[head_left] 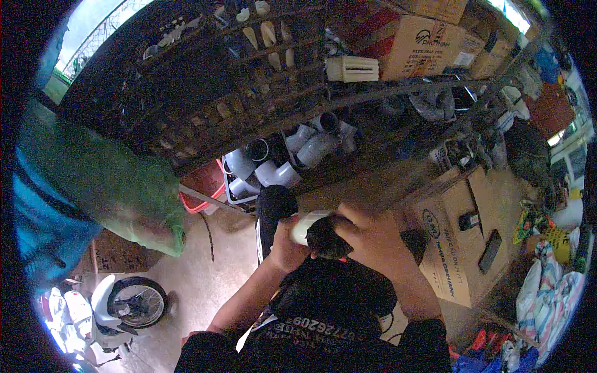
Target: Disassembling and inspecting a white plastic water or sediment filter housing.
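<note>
In front of my lap, my left hand is closed around a pale, whitish rounded piece; its exact kind is unclear. Pressed against it is a dark lump, perhaps cloth or a black part, too dim to name. My right hand reaches over from the other side with bent fingers gripping this dark piece. That hand is somewhat blurred. Both hands nearly meet, and the fingers partly hide what lies between them.
Grey pipe fittings fill a crate under a dark metal rack. A red basin sits beside it. Cardboard at right carries a black handheld device. A green bag hangs left, above a motorbike wheel.
</note>
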The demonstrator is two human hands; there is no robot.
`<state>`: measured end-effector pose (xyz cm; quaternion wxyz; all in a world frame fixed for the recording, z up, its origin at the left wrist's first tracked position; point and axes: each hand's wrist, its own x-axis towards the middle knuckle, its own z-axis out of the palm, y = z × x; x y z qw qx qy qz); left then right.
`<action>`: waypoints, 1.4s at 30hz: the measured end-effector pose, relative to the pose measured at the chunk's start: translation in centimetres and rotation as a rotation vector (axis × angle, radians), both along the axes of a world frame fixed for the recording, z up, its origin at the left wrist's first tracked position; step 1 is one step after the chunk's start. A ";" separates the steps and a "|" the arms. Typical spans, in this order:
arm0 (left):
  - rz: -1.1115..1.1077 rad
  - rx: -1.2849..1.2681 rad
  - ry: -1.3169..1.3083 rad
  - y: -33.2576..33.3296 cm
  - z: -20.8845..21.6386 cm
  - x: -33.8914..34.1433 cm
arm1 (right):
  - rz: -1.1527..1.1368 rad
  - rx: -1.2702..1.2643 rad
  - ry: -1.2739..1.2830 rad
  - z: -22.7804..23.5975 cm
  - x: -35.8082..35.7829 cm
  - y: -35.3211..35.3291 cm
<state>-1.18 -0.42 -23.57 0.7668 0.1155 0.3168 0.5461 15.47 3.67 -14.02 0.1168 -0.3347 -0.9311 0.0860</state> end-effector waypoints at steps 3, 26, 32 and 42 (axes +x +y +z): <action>-0.033 0.054 -0.085 0.0 -0.2 -0.6 | 0.023 -0.009 0.237 0.0 1.0 0.3; -0.289 0.519 0.590 -0.2 5.8 -1.3 | -0.104 0.022 0.696 -3.1 1.1 0.2; -0.349 0.303 -0.016 -0.4 4.0 -0.2 | -0.277 -0.634 1.370 -5.5 1.7 -0.4; -0.279 0.108 -0.070 -1.2 3.4 1.0 | -0.378 -0.422 1.066 -2.2 -0.8 -2.4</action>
